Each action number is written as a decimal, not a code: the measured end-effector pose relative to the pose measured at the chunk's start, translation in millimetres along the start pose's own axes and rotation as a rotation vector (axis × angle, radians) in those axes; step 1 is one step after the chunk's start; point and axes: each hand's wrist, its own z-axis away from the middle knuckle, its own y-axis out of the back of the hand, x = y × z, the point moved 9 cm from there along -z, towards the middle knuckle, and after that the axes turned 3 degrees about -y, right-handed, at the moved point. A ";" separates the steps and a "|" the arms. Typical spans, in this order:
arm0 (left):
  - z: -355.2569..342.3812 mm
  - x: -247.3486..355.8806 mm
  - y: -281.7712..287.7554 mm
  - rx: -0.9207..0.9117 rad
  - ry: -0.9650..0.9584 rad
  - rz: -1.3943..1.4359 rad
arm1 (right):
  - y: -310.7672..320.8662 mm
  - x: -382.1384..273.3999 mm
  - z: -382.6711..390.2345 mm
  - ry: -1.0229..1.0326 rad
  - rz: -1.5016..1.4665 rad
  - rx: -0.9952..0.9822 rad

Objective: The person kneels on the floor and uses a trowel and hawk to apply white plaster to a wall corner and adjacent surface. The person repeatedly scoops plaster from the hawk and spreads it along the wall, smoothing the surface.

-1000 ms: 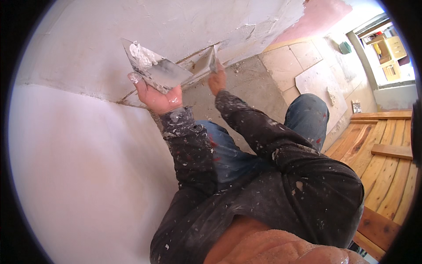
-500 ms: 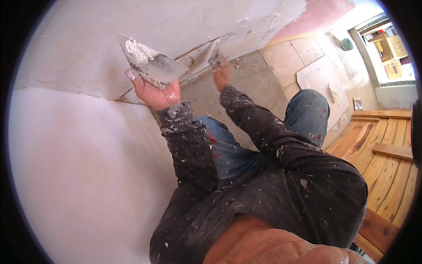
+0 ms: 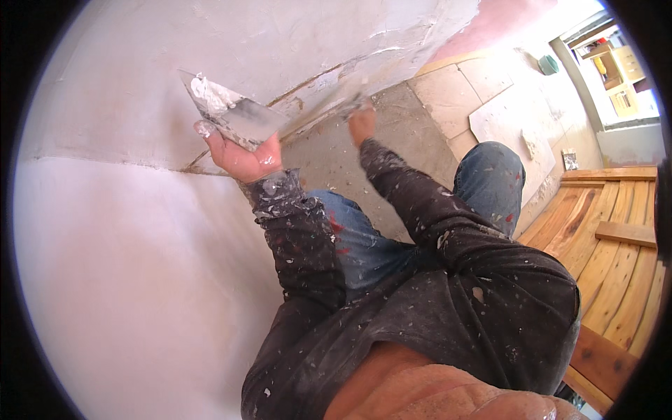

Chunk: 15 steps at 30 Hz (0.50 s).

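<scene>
My left hand point(image 3: 241, 155) holds a wide metal plastering blade point(image 3: 227, 112) carrying a lump of white filler, raised close to the white plastered wall point(image 3: 210, 49). My right hand point(image 3: 362, 124) grips a second, narrower trowel point(image 3: 343, 94), which is blurred and pressed against the wall near its foot, by a brown crack line. Both sleeves are dark and spattered with white. My knees in blue jeans point(image 3: 490, 178) are bent below the hands.
A smooth white wall surface point(image 3: 126, 280) fills the left. Grey concrete floor point(image 3: 392, 119) and pale tiles point(image 3: 448, 91) lie beyond the hands. Wooden planks point(image 3: 616, 238) run along the right. A green object point(image 3: 549, 64) sits far off near a doorway.
My right hand has slid the narrow trowel rightward along the base of the wall, away from the left blade. The left hand and its blade stayed about where they were.
</scene>
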 end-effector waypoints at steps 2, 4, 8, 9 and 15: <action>-3.0 -24.9 -4.0 -0.010 0.052 0.042 | 70.4 69.0 -80.9 -0.057 -0.147 0.226; -3.5 7.8 15.9 0.015 -0.032 -0.035 | 34.0 39.7 -92.1 -0.293 -0.683 -0.103; -5.4 -3.5 13.9 0.020 -0.025 -0.050 | 28.6 -43.4 -97.5 0.169 0.354 0.171; -6.2 3.0 16.8 0.033 -0.039 -0.075 | 22.3 -78.4 -39.9 0.464 0.422 0.427; -7.4 10.2 17.1 -0.007 -0.054 -0.084 | 40.7 27.3 -58.8 -0.204 -0.429 0.128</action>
